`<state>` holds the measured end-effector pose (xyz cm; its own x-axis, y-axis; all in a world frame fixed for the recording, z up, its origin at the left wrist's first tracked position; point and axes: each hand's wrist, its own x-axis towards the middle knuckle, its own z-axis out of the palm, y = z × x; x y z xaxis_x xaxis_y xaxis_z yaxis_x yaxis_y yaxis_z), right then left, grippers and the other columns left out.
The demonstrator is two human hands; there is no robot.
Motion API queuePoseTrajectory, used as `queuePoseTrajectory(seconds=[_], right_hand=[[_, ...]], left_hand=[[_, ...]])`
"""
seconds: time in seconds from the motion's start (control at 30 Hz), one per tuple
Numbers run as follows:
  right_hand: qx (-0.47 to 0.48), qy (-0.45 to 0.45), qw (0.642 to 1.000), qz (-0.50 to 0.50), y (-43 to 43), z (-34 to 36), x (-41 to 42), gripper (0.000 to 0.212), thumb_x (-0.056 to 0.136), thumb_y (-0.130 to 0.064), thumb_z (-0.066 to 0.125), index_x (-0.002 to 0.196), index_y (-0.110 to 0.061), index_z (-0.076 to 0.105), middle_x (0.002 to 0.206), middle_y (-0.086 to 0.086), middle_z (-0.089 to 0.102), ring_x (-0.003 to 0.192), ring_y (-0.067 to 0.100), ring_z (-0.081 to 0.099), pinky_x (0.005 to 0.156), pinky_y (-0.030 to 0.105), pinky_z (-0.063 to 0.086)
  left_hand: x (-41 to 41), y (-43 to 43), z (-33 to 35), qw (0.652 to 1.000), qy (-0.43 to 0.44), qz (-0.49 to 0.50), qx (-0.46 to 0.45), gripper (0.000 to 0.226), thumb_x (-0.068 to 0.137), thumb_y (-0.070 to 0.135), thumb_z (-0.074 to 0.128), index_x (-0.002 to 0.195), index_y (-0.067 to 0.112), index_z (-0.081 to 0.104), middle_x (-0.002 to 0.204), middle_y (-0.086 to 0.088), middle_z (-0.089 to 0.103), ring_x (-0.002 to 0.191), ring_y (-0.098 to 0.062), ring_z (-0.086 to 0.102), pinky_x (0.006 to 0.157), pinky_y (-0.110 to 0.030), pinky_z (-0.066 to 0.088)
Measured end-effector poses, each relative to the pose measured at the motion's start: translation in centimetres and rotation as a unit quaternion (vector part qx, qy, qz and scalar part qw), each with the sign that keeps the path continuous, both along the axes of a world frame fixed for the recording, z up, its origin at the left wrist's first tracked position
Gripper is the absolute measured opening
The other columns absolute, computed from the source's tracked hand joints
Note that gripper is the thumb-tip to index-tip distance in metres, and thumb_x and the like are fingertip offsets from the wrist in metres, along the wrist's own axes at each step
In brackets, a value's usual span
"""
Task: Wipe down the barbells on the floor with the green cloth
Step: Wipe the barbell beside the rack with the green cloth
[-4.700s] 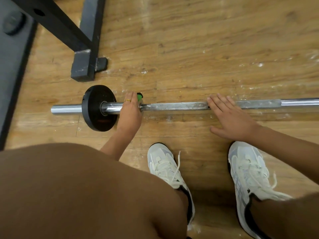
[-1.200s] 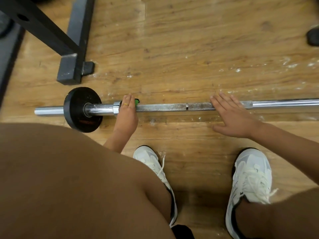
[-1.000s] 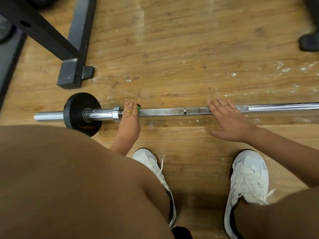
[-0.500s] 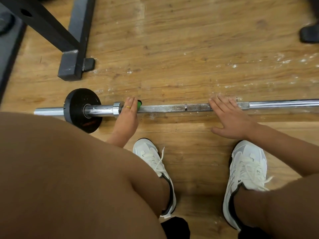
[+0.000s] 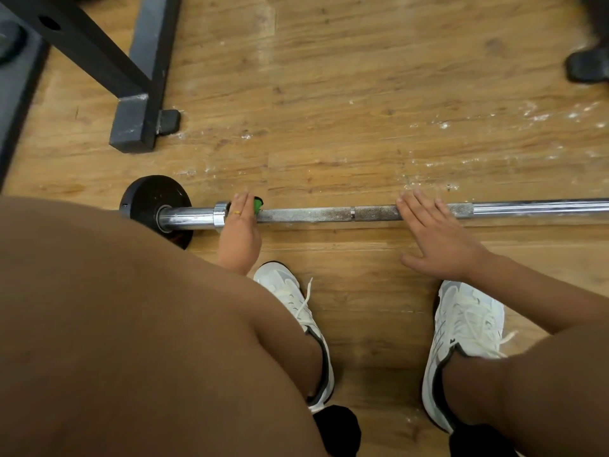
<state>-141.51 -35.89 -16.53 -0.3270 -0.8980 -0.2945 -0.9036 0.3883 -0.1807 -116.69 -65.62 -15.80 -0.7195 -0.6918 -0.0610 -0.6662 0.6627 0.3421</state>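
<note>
One barbell (image 5: 329,214) is shown lying on the wooden floor (image 5: 362,94), its shaft running from the left side out past the right edge. A black weight plate (image 5: 155,206) is mounted near the left end, and a chrome collar (image 5: 220,215) is seen just inboard of it. The left hand (image 5: 239,230) is curled over the shaft just beside the collar, and the green cloth (image 5: 257,205) is gripped under its fingers against the bar; only a small green fold is exposed beside the hand. A gold ring (image 5: 237,212) is worn on one finger. The right hand (image 5: 435,235) is laid flat across the knurled section, fingers straight and released, nothing being grasped. Two white shoes (image 5: 468,324) are planted on the near side of the bar. A dark rack foot (image 5: 131,123) stands toward the far left corner, beside a grey mat (image 5: 16,94) along the left edge. White dust (image 5: 540,117) is scattered toward the far right corner.
</note>
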Motion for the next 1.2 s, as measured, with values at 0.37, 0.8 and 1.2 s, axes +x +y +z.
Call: queuePoseTrajectory(seconds=[0.37, 0.8, 1.2], right_hand=[[0.001, 0.024, 1.000, 0.003, 1.7, 0.4, 2.3, 0.102, 0.091, -0.058, 0.050, 0.159, -0.011, -0.011, 0.166, 0.007, -0.016, 0.151, 0.021, -0.024, 0.121, 0.038, -0.017], [-0.034, 0.054, 0.998, 0.002, 3.7, -0.4, 4.6, 0.099, 0.090, -0.047, 0.059, 0.160, -0.007, 0.003, 0.168, 0.011, -0.003, 0.155, 0.026, -0.008, 0.125, 0.048, 0.000], [-0.059, 0.052, 0.997, 0.006, 4.8, -0.7, 5.6, 0.101, 0.087, -0.041, 0.066, 0.160, -0.006, 0.005, 0.168, 0.011, -0.002, 0.155, 0.027, -0.004, 0.125, 0.045, -0.001]], left_hand=[[2.0, 0.7, -0.3, 0.999, -0.020, -0.047, -0.019, 0.058, 0.095, -0.012, 0.039, 0.152, -0.005, 0.034, 0.159, -0.021, 0.034, 0.151, -0.034, 0.025, 0.123, -0.041, 0.024], [4.1, 2.5, 0.1, 0.996, -0.034, -0.077, -0.022, 0.059, 0.094, -0.014, 0.038, 0.152, -0.006, 0.032, 0.158, -0.024, 0.032, 0.151, -0.038, 0.024, 0.123, -0.045, 0.024], [5.5, 3.1, 0.4, 0.994, -0.051, -0.093, -0.026, 0.064, 0.091, -0.020, 0.039, 0.153, -0.007, 0.029, 0.160, -0.024, 0.029, 0.153, -0.037, 0.019, 0.124, -0.047, 0.023]])
